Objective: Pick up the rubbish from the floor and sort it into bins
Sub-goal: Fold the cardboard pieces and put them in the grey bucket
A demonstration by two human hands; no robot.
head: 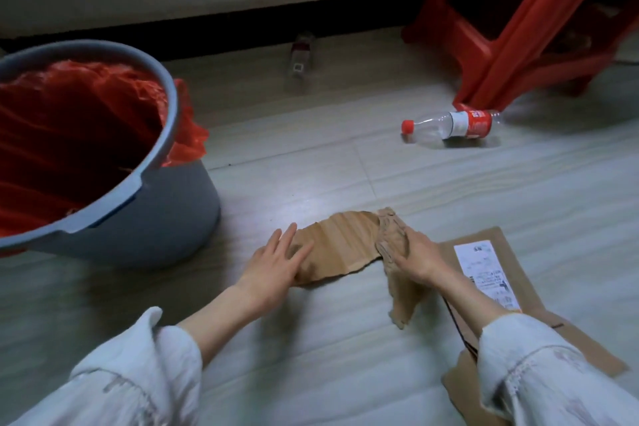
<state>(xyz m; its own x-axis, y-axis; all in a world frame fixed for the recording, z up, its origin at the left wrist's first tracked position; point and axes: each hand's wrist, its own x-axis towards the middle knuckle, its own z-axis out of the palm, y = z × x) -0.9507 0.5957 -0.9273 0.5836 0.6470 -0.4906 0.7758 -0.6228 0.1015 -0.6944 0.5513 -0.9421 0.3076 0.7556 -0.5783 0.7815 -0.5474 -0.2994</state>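
White cloth sleeves [138, 367]; hands flatten ridged, torn brown cardboard [340, 235]

We see a torn corrugated cardboard piece [340, 245] lying flat on the floor, a crumpled brown scrap [394, 245] at its right end, and a grey bin [148, 204] lined in red.

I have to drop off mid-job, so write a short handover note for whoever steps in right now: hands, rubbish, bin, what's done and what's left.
Left hand: open, flat on the torn cardboard piece on the floor.
Right hand: fingers gripping a crumpled cardboard strip at that piece's right end.
Flat cardboard with label lies under the right forearm.
Grey bin with red liner stands at left; contents not clear.
Left: both cardboard pieces, the labelled sheet, the red-capped bottle by the red stool, and a second bottle near the wall.
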